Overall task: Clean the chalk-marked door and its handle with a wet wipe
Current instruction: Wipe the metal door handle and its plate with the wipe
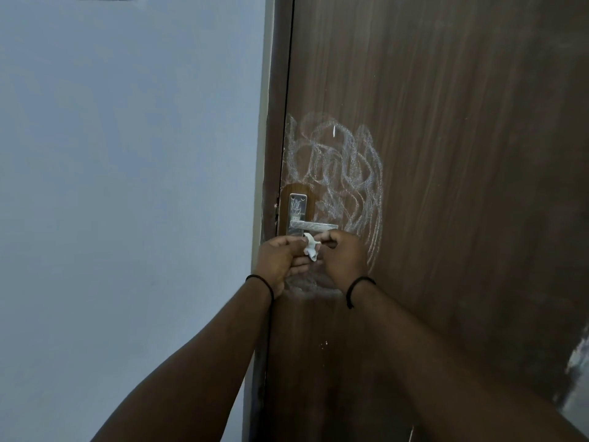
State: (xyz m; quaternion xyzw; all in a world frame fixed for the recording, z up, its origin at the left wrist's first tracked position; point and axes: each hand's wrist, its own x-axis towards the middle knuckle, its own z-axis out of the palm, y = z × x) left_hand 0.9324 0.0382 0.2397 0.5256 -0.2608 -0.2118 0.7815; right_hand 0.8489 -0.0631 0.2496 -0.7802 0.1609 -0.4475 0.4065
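Observation:
A brown wooden door (462, 154) fills the right side. White chalk scribbles (344, 167) cover it above and to the right of the silver lever handle (314, 225). A small patch around the handle plate's top looks wiped. Just below the lever, my left hand (280, 260) and my right hand (345, 255) meet, both pinching a small crumpled white wet wipe (310, 247) between their fingertips. Faint chalk smears show on the door under my hands.
A pale blue wall (127, 186) takes up the left half, with the door frame (266, 154) between it and the door. A scuffed pale patch (577, 358) marks the door's lower right edge.

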